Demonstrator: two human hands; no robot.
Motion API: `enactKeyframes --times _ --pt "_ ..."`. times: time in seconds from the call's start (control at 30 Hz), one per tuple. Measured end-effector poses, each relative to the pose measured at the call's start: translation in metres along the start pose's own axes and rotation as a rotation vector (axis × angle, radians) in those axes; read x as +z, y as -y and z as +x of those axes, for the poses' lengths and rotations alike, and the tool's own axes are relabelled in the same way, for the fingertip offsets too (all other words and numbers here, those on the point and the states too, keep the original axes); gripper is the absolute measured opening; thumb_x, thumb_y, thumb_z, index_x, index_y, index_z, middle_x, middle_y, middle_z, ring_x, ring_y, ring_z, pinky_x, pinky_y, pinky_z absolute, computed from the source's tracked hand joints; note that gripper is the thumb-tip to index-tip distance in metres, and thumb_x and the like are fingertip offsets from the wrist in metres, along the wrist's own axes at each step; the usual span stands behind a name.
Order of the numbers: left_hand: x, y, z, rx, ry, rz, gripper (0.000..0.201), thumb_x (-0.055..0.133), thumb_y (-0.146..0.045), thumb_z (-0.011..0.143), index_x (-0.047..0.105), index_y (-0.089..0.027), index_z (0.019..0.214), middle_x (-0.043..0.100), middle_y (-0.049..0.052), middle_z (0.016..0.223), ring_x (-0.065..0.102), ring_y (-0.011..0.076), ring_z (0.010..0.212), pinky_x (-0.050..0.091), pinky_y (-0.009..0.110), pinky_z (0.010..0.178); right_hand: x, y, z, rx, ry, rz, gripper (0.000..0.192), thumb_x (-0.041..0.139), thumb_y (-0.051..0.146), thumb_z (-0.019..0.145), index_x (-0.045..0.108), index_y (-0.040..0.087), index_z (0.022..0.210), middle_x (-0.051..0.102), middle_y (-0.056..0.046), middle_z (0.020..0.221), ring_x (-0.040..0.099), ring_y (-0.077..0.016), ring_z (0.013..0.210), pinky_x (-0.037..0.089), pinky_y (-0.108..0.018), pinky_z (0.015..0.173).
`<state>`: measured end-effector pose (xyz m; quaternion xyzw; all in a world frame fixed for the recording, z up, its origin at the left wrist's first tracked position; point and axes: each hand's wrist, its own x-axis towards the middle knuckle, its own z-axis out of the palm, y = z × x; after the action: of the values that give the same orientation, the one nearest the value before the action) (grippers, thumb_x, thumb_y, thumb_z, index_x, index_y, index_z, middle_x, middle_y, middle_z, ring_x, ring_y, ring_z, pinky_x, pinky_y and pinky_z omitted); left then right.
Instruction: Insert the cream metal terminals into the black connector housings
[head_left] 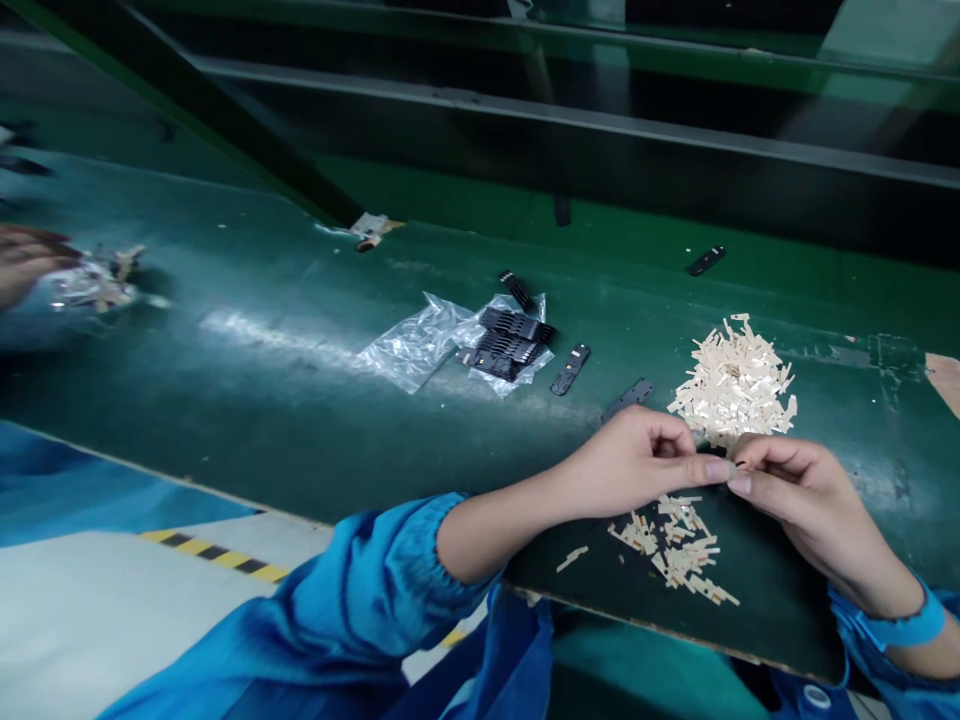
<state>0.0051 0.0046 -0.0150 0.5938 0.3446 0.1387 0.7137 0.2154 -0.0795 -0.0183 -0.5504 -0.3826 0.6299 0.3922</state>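
Nearest the person, a loose scatter of small cream-coloured plastic strips [679, 555] is lying on the near edge of the dark green work table [285, 400]. Just above it the two hands are meeting fingertip to fingertip. The left hand [637, 462] is curled nearly closed, thumb and forefinger pinching, and the right hand [787, 480] is closing the same way against it; between them they are holding a tiny dark part [739, 465], mostly hidden by the fingers, so its shape cannot be told.

It is looking very light and stiff, probably smooth moulded plastic, easy to drop or flick away; a fingertip pinch on its two ends seems the surest hold, with little squeeze needed.

Just beyond the hands, a bigger heap of the same cream strips [735, 385] is sitting on the table. Left of it, flat black plastic pieces [570, 368] are lying near a crumpled clear plastic bag [420, 345] carrying a stack of black ridged parts [510, 340]. At the far left, another person's hand [22, 262] is showing, blurred.
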Motion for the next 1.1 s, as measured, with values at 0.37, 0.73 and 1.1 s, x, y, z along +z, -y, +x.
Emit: enactKeyframes --times 0.37,0.73,1.1 --pt "-0.053 -0.011 -0.004 -0.209 -0.294 1.034 0.026 0.065 -0.043 0.093 0.063 -0.021 0.079 0.067 0.0 0.075 0.057 0.0179 0.067 0.027 0.029 0.057 -0.002 -0.001 0.004 0.08 -0.085 0.006 0.021 0.088 0.037 0.077 0.078 0.019 0.074 0.059 0.001 0.062 0.042 -0.0103 0.054 0.032 -0.023 0.05" --pt "-0.049 -0.005 0.004 -0.127 -0.525 1.104 0.019 0.059 -0.035 0.097 0.061 -0.02 0.086 0.067 0.003 0.076 0.058 0.0188 0.066 0.025 0.03 0.057 0.0 0.001 0.005 0.083 -0.118 0.03 0.02 0.088 0.036 0.074 0.078 0.019 0.07 0.052 0.003 0.056 0.037 -0.0094 0.052 0.029 -0.024 0.05" --pt "-0.043 0.004 0.008 -0.043 -0.554 1.074 0.017 0.051 -0.028 0.1 0.064 -0.018 0.094 0.071 0.007 0.083 0.065 0.0227 0.078 0.035 0.03 0.06 0.0 0.001 0.005 0.052 -0.109 0.044 0.015 0.086 0.032 0.075 0.08 0.019 0.071 0.059 0.001 0.058 0.042 -0.01 0.053 0.033 -0.024 0.051"
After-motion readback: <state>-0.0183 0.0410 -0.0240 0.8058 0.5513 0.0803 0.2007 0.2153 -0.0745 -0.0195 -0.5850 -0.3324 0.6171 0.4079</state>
